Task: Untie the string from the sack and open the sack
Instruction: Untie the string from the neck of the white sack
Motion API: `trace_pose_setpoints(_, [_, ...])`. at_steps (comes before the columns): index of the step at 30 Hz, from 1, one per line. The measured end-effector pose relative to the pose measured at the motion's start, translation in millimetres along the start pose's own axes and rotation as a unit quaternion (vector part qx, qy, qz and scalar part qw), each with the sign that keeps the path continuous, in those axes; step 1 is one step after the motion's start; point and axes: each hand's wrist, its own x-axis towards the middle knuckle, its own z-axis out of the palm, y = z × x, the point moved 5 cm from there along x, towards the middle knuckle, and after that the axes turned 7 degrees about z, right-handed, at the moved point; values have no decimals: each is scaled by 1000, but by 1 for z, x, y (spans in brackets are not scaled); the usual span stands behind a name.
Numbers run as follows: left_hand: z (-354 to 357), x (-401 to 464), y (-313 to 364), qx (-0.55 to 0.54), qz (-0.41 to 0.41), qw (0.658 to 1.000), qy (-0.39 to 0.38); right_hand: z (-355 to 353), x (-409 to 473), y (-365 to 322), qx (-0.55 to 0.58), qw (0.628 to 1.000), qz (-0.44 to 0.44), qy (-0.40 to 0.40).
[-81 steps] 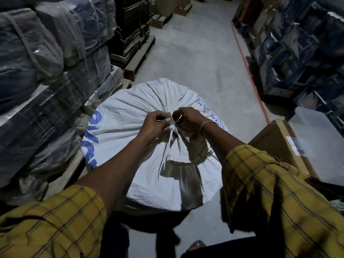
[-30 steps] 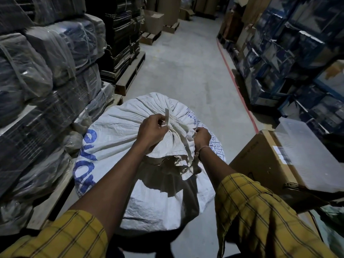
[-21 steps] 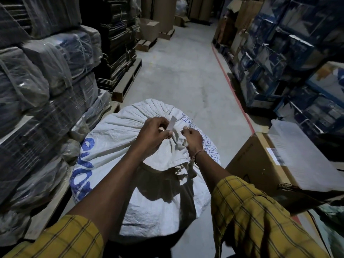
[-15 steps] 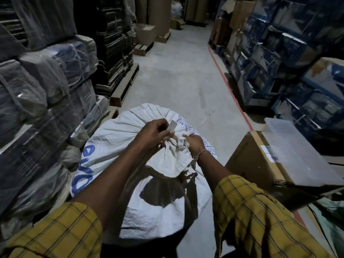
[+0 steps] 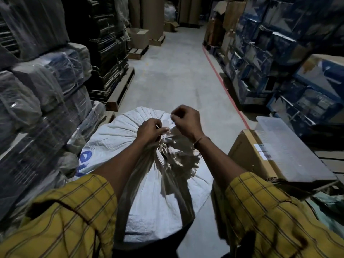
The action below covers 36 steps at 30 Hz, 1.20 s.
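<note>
A big white woven sack point(image 5: 119, 138) with blue lettering stands in front of me, its mouth gathered into a bunch at the top. My left hand point(image 5: 149, 130) grips the gathered neck where the white string point(image 5: 163, 135) wraps it. My right hand point(image 5: 187, 121) is raised a little above and to the right of the knot, fingers pinched on a strand of the string. The frayed sack edge point(image 5: 178, 161) hangs loose below both hands. The knot itself is mostly hidden between the hands.
A brown carton point(image 5: 249, 161) with a clear plastic lid point(image 5: 290, 148) on it stands close on the right. Plastic-wrapped bundles point(image 5: 46, 101) are stacked on the left. Blue boxes point(image 5: 279, 58) line the right side behind a red floor line point(image 5: 225, 88). Concrete aisle floor point(image 5: 173, 75) runs ahead.
My right hand has lifted up and to the right, away from the knot, pulling a strand of string. The left hand keeps its hold on the neck. The camera has tilted up.
</note>
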Motion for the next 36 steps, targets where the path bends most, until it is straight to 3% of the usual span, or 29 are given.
trace_pose_setpoints(3, [2, 2, -8, -56, -22, 998, -18, 26, -3, -3, -85, 981, 72, -162])
trace_pose_setpoints(5, [3, 8, -15, -81, -20, 996, -24, 42, -12, 13, -160, 960, 102, -207])
trace_pose_setpoints(7, [3, 10, -18, -100, -15, 994, -37, 55, -17, 28, -192, 958, 104, -185])
trace_pose_setpoints(12, [11, 2, -21, -179, 17, 980, -83, 74, -20, 53, -142, 977, 109, -114])
trace_pose_setpoints(17, [21, -10, -26, -79, 81, 978, -177, 70, -13, 80, -62, 979, 169, -93])
trace_pose_setpoints(21, [42, -15, -18, 80, 169, 975, -123, 63, -10, 90, -11, 975, 205, -82])
trace_pose_setpoints(28, [42, -9, -4, 111, 186, 975, -55, 25, -3, 102, 45, 963, 265, -24])
trace_pose_setpoints(33, [35, -12, 9, 166, 238, 955, -58, 19, 17, 140, 176, 942, 287, 3])
trace_pose_setpoints(36, [35, -19, 22, 195, 272, 940, -67, -15, 0, 98, 244, 931, 270, 6])
